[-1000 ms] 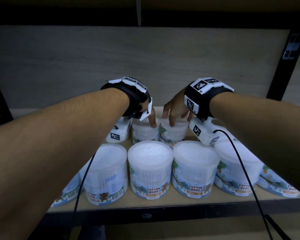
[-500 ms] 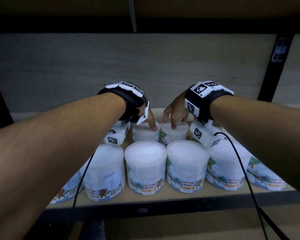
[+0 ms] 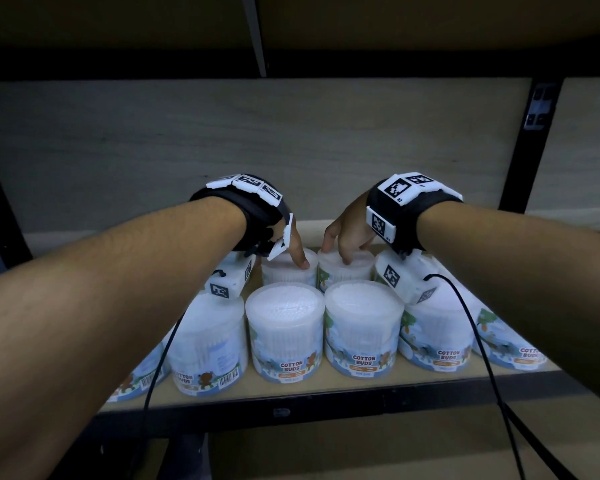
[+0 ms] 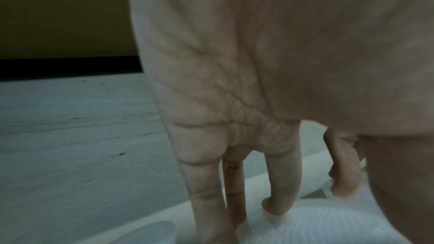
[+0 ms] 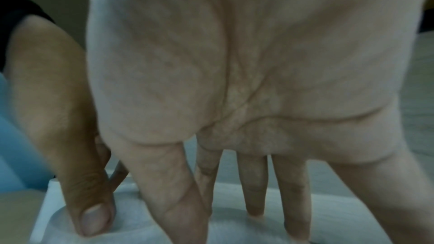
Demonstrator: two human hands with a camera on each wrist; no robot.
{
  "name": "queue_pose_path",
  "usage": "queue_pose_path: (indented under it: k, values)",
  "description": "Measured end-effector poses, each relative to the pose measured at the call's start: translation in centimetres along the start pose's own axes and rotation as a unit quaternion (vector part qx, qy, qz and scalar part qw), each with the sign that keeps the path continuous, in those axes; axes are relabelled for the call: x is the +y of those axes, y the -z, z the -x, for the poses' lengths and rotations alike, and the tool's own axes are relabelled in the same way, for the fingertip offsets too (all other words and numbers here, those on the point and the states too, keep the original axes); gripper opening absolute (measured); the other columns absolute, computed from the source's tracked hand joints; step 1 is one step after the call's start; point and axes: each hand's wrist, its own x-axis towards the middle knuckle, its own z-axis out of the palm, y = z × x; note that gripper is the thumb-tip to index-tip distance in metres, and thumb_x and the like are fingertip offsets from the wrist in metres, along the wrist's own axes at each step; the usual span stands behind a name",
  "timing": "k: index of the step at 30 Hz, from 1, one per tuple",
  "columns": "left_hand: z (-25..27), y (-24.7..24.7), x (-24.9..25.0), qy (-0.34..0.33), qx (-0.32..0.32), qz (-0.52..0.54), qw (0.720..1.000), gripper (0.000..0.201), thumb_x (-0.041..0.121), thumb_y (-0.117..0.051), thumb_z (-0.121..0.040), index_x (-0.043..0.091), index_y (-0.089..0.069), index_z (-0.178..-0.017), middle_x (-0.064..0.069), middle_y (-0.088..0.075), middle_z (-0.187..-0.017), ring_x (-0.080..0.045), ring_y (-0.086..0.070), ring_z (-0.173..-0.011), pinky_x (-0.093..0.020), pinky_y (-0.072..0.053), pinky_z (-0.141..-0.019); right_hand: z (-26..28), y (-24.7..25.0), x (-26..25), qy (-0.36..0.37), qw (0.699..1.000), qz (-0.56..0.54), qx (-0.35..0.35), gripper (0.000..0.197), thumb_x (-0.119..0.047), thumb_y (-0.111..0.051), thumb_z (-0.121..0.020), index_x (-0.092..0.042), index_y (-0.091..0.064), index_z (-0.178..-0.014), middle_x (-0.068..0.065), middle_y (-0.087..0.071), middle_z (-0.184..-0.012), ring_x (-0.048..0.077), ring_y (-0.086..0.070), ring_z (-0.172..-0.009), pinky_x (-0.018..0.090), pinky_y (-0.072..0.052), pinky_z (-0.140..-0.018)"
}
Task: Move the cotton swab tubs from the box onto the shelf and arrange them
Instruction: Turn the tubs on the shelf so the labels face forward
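Observation:
Two cotton swab tubs stand in the back row of the shelf [image 3: 326, 386]. My left hand [image 3: 297, 244] rests its thumb and straight fingers on the lid of the back left tub [image 3: 284, 271]; the left wrist view shows my left hand [image 4: 279, 183] with fingertips down on that white lid [image 4: 317, 225]. My right hand [image 3: 343, 233] touches the lid of the back right tub [image 3: 357, 268] with its fingertips. The right wrist view has my right hand [image 5: 253, 183] with fingers spread straight on that lid [image 5: 234, 229]. Neither hand grips a tub. The box is out of view.
Several tubs line the front row, among them the two middle ones [image 3: 284, 327] [image 3: 362, 323]. A grey back wall [image 3: 291, 150] closes the shelf, with bare board behind the back tubs. A black upright [image 3: 527, 143] stands at the right. Wrist cables [image 3: 478, 341] hang over the front edge.
Both hands stay on the two back tubs. The head view has drawn back a little and shifted, so the whole row sits lower and more to the left.

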Motion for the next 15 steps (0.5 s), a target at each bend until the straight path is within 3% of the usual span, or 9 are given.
queue_pose_path:
  k: [4,7,10,15]
  values:
    - [-0.1,0.0,-0.7,-0.009,-0.012,0.044,0.999,0.069,0.055,-0.079,-0.071,-0.001,-0.072,-0.111,-0.005,-0.068,-0.055,-0.016,-0.062,-0.042,-0.016,-0.047,-0.044,0.5,0.0,-0.1,0.006,1.0,0.0,-0.002,0.06,-0.003,-0.054,-0.096,-0.017,-0.034,-0.15,0.007,-0.035,-0.15,0.023,-0.04,-0.134,0.038,-0.037,-0.111]
    - [0.0,-0.1,-0.9,-0.012,-0.022,0.043,0.999,0.07,0.057,-0.078,-0.071,0.002,-0.072,-0.114,-0.011,-0.075,-0.085,-0.018,-0.066,-0.053,-0.02,-0.053,-0.054,0.9,0.1,-0.1,0.009,1.0,-0.005,-0.006,0.059,-0.006,-0.056,-0.095,-0.02,-0.036,-0.149,0.005,-0.035,-0.151,0.022,-0.041,-0.133,0.037,-0.039,-0.11]
    - [0.0,-0.3,-1.0,-0.016,-0.014,0.043,0.999,0.072,0.059,-0.077,-0.071,0.007,-0.071,-0.12,-0.015,-0.072,-0.113,-0.018,-0.067,-0.055,-0.02,-0.056,-0.061,1.5,0.1,0.0,0.011,1.0,-0.015,-0.008,0.059,-0.01,-0.057,-0.094,-0.025,-0.037,-0.148,0.002,-0.034,-0.151,0.02,-0.043,-0.13,0.035,-0.04,-0.109]
    - [0.6,-0.4,-1.4,-0.024,-0.013,0.035,0.999,0.071,0.062,-0.078,-0.068,0.01,-0.073,-0.117,-0.014,-0.073,-0.112,-0.018,-0.068,-0.059,-0.023,-0.055,-0.067,2.6,0.0,-0.2,0.028,0.999,-0.015,-0.023,0.051,-0.011,-0.055,-0.096,-0.022,-0.045,-0.144,0.002,-0.04,-0.147,0.017,-0.047,-0.114,0.037,-0.039,-0.11]
